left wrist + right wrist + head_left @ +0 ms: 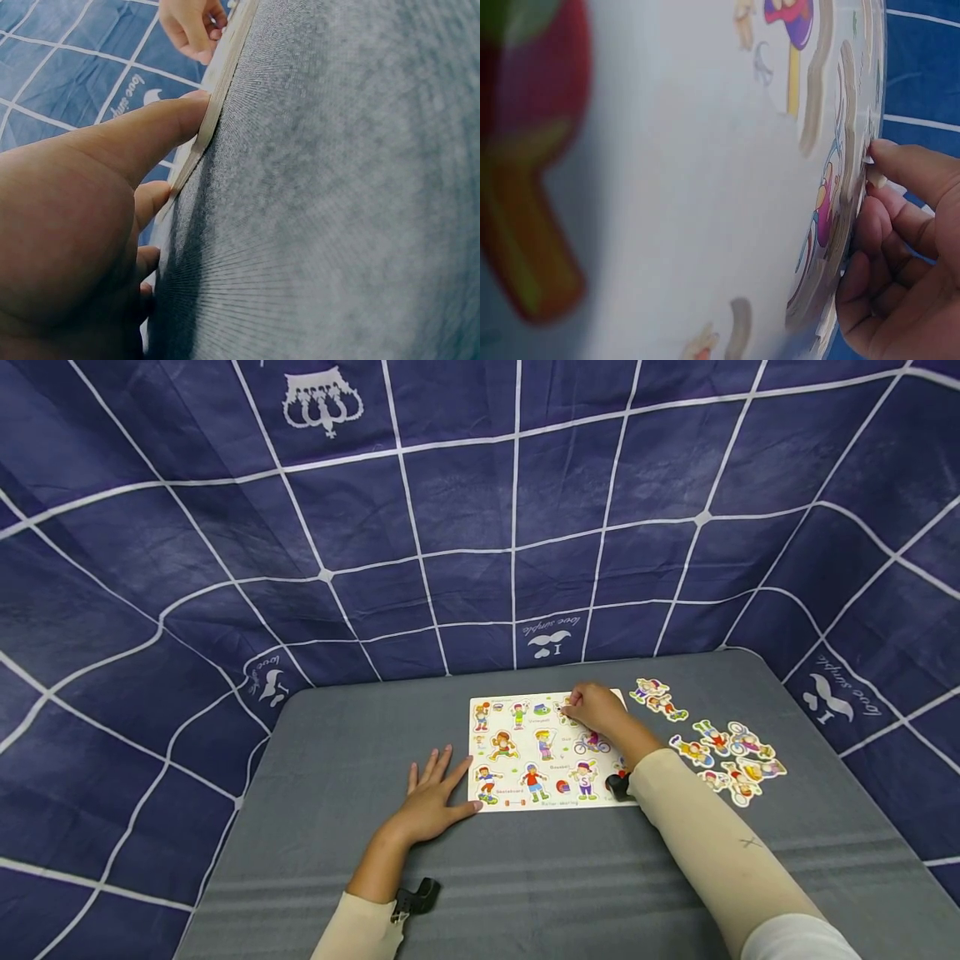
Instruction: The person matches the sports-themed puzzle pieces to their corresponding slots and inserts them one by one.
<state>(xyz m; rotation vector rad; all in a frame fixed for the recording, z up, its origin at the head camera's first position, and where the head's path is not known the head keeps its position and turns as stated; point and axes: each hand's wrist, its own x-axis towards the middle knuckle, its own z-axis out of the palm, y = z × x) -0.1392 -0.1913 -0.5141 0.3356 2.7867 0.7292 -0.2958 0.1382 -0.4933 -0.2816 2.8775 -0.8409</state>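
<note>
Left side first: the left hand [431, 802] lies flat on the grey counter [337, 760], fingers straight and spread, grasping nothing. Its thumb reaches the near-left corner of the puzzle board [525, 793], and the left wrist view confirms it — the thumb tip [184, 112] presses against the board's thin pale edge [217, 90].

Moving to the middle, the puzzle board sits flat at the centre of the counter, white, printed with cartoon children at sport; several figures show across its face.

Over its far-right corner is the right hand [596, 710], knuckles up, fingers curled down onto a puzzle piece [567, 708] at the board's top edge. In the right wrist view the fingers [900, 225] are bent round the rim of that cut-out piece [832, 202], thumb tip at its edge — pinching it while it rests against the board. Whether it is fully seated in its recess, I cannot tell.

Further right, loose puzzle pieces [723, 752] lie scattered on the counter, well apart from the board, in 2 rough groups. Behind everything hangs a navy cloth with white grid lines [480, 527].
</note>
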